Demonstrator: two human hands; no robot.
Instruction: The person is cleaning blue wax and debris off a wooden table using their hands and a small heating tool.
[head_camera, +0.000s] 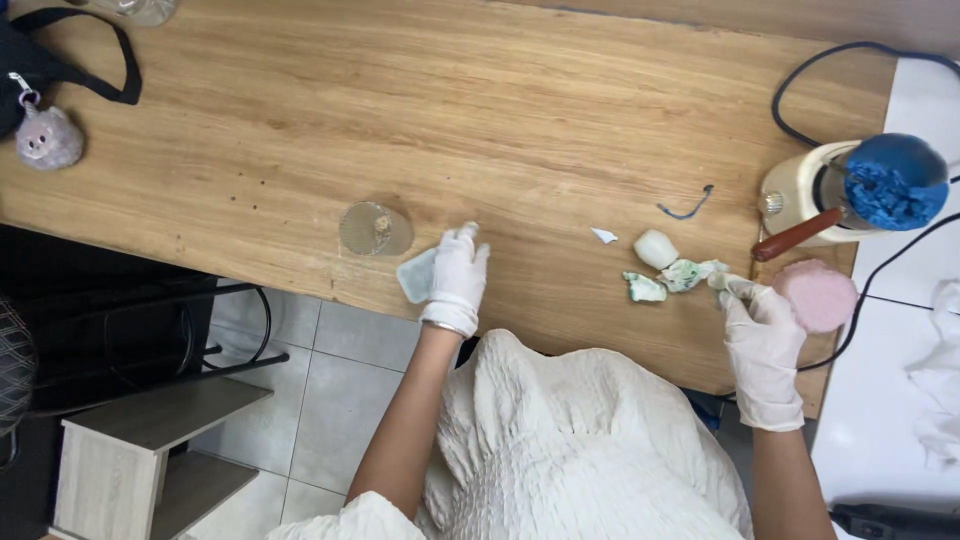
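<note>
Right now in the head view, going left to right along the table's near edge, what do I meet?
Clear round dish → pale blue pad → left hand → white paper scrap → white lump → right hand → pink disc.

White glove on left hand (458, 272), pale blue mould (415, 275), pink disc (818, 295), blue-filled pot (893, 185), light wood table (500, 110)

Both gloved hands, left (458, 277) and right (762, 335), reach forward, fingers curled.
</note>
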